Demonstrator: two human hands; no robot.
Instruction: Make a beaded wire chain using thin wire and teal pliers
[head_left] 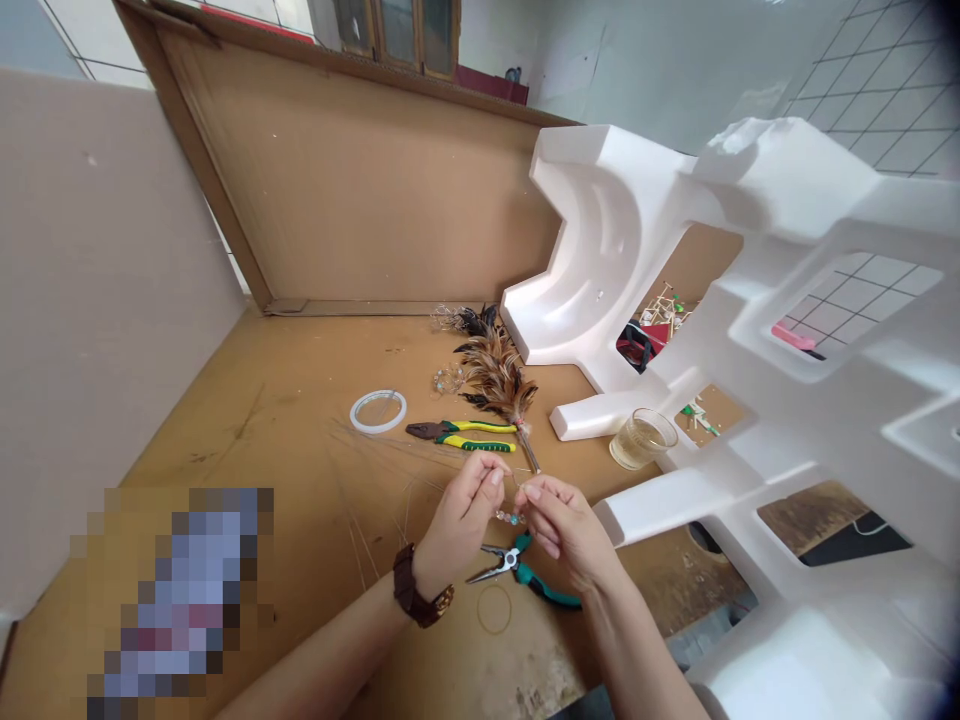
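Observation:
My left hand (466, 512), with a dark bracelet on the wrist, is closed in a pinch on a thin strand. Facing it, my right hand (561, 520) pinches the same strand close by, fingers curled. A short row of small pink and blue beads (511, 518) hangs on the strand between the hands. Below them lie needle-nose pliers (514, 562) with teal handles, jaws apart, partly behind my right hand. Just beyond my fingers rest combination pliers (457, 436) with yellow-green handles. Several loose thin wires (367, 520) spread to the left of my left hand.
A white ring-shaped roll (357, 418) lies left of the pliers. Brown feathers on a stick (495, 368) lie beyond. A glass of liquid (636, 445) stands right, beside a large white foam block (817, 400). A thin ring (494, 610) lies near me. Cardboard (360, 190) stands behind.

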